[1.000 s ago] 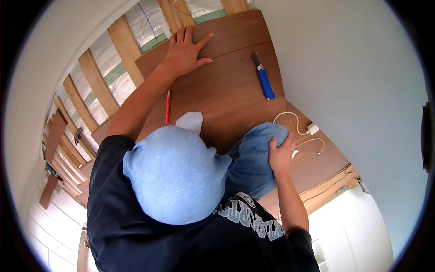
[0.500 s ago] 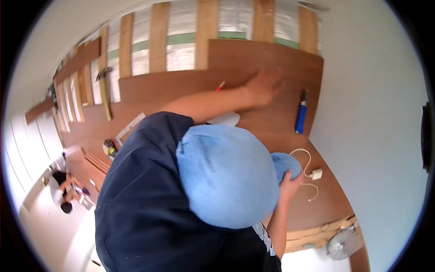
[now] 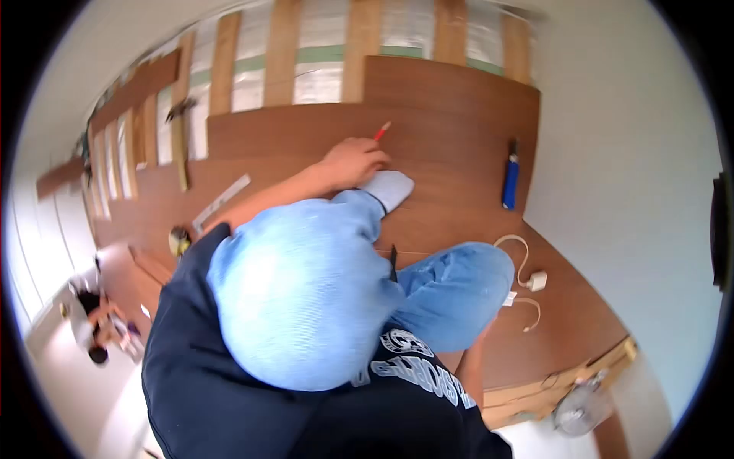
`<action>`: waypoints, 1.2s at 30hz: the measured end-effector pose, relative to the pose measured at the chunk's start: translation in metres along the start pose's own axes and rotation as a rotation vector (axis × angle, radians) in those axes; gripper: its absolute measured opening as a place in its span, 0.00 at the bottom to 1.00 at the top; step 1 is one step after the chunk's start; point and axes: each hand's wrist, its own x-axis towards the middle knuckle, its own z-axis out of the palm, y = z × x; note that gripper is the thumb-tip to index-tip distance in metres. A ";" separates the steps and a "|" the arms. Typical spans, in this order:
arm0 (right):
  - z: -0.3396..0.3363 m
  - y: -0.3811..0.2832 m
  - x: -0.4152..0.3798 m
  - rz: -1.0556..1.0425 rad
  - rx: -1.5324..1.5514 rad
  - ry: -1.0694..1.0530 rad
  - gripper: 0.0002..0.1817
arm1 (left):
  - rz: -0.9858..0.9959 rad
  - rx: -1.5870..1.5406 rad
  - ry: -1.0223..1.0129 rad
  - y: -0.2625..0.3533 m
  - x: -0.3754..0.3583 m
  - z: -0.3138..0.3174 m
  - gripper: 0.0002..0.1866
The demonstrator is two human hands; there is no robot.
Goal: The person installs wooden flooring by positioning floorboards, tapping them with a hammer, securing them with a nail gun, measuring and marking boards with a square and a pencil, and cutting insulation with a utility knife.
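Observation:
My left hand is low over the brown floor boards, fingers loosely bent and slightly apart. A red pencil lies beside its knuckles, its lower end partly hidden; I see no grip on it. Just below the fingers is a foot in a light grey sock. My right hand is at the edge of my bent right knee, its fingers hidden behind the blue trouser leg. Near that knee are a small white item and a cream cable with a white plug.
A blue-handled tool lies by the right wall. A hammer, a ruler and a tape measure are on the left. Wooden battens run along the top. A round fan-like object is lower right; another person is far left.
My left hand has moved left and back from the boards to beside the pencil. My knees have shifted, and the sock shows more. My right hand's fingers have gone out of sight behind the knee.

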 end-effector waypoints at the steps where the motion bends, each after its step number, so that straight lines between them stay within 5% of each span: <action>1: 0.001 0.004 -0.004 0.052 0.054 0.038 0.26 | -0.090 -0.007 0.044 0.000 -0.007 0.000 0.13; 3: -0.002 0.021 -0.012 0.152 0.165 0.112 0.26 | -0.266 0.020 0.054 0.007 -0.010 -0.007 0.16; 5: -0.003 0.116 0.007 0.176 0.329 0.297 0.29 | -0.272 0.090 0.144 0.000 -0.010 0.002 0.21; 7: 0.001 0.144 0.005 0.227 0.274 0.349 0.34 | -0.227 0.071 0.183 -0.001 0.000 0.006 0.25; 11: 0.018 0.127 -0.008 0.211 -0.567 0.509 0.42 | -0.122 0.166 0.157 -0.002 0.026 0.011 0.25; 13: 0.005 0.071 -0.015 0.373 -0.354 0.324 0.36 | -0.298 0.137 0.053 0.002 0.031 0.007 0.22; 14: 0.010 0.068 -0.020 0.293 -0.413 0.469 0.27 | -0.266 0.143 0.046 0.001 0.033 0.005 0.22; 18: 0.005 0.099 -0.029 0.290 -0.276 0.665 0.18 | -0.263 0.115 0.040 -0.020 0.027 0.008 0.20; 25: -0.037 0.136 -0.083 0.486 -0.120 0.821 0.19 | -0.167 0.209 0.059 -0.070 -0.004 0.011 0.20; 27: -0.045 0.143 -0.116 0.571 -0.032 0.896 0.21 | -0.227 0.268 -0.115 -0.102 0.001 0.004 0.18; 32: -0.016 0.255 -0.238 0.927 0.194 1.137 0.21 | -0.196 0.283 -0.169 -0.086 0.045 -0.009 0.19; 34: -0.008 0.229 -0.284 1.060 0.394 1.290 0.21 | -0.186 0.285 -0.184 -0.077 0.064 -0.011 0.19; 36: 0.021 0.272 -0.340 1.137 0.314 1.270 0.20 | -0.166 0.282 -0.199 -0.071 0.082 -0.013 0.19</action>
